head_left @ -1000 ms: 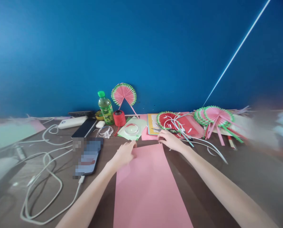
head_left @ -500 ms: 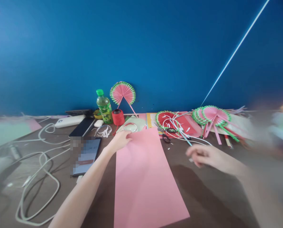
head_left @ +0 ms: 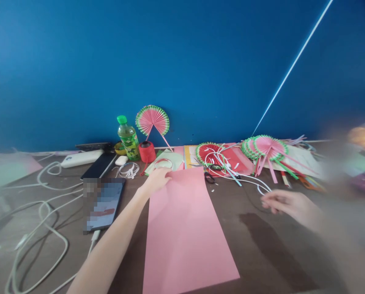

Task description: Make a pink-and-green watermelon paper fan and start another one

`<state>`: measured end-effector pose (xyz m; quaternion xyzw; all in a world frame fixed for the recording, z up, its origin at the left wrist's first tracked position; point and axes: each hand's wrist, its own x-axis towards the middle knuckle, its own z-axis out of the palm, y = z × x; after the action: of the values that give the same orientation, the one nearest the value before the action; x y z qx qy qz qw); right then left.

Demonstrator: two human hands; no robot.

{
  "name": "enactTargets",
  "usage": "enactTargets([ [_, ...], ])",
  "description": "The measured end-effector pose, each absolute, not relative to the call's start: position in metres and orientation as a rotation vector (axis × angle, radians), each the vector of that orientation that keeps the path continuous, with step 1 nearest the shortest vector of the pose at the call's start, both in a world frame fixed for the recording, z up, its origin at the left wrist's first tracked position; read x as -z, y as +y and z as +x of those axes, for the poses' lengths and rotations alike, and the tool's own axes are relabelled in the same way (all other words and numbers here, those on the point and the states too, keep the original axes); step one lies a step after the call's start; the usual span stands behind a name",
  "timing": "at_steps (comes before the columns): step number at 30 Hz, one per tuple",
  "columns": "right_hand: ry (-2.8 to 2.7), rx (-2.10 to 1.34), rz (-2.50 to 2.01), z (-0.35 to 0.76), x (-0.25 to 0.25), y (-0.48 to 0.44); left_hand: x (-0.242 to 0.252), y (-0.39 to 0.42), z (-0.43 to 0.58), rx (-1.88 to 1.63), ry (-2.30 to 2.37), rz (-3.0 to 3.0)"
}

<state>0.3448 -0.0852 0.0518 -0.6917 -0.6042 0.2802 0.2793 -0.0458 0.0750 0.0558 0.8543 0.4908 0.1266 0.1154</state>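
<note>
A long pink sheet of paper (head_left: 188, 228) lies lengthwise in front of me. My left hand (head_left: 158, 179) is closed on its far left corner, thumb over the edge. To the right of the sheet, my right hand (head_left: 288, 206) is raised over the table with its fingers pinched at the end of a thin white cord (head_left: 252, 178). That cord runs back in loops to a red and green pleated paper fan (head_left: 209, 153). Black-handled scissors (head_left: 209, 177) lie between the fan and the sheet. The right forearm is blurred.
Pink and green fans (head_left: 270, 149) are piled at the back right. Another fan (head_left: 152, 121) leans on the wall behind a green-capped bottle (head_left: 128, 141) and a red spool (head_left: 147, 153). On the left are a phone (head_left: 105, 208) and looping white cables (head_left: 60, 241).
My right hand has moved right and slightly down, and the white cord's end now meets its fingers. My left hand stays on the pink sheet. The view has shifted slightly.
</note>
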Motion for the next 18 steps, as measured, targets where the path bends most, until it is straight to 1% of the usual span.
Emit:
enactTargets([
  [1, -1.647, -0.855, -1.761, 0.325, -0.064, -0.066, -0.055, 0.073, -0.044, -0.357, 1.434, 2.504],
  [4, -1.675, -0.933, -1.584, 0.277, -0.088, -0.024, -0.054, 0.066, -0.043, -0.334, 1.441, 2.497],
  [8, -1.576, -1.197, -1.290, 0.245, -0.098, -0.005, -0.053, 0.061, -0.047, -0.330, 1.460, 2.475],
  [10, -1.561, -1.266, -1.159, 0.238, -0.100, -0.006, -0.053, 0.060, -0.049, -0.322, 1.461, 2.465],
  [13, -1.597, -1.282, -1.082, 0.234, -0.104, -0.010, -0.053, 0.061, -0.050, -0.303, 1.468, 2.448],
  [18, -1.669, -1.292, -1.119, 0.227, -0.115, -0.016, -0.052, 0.062, -0.049, -0.297, 1.478, 2.426],
])
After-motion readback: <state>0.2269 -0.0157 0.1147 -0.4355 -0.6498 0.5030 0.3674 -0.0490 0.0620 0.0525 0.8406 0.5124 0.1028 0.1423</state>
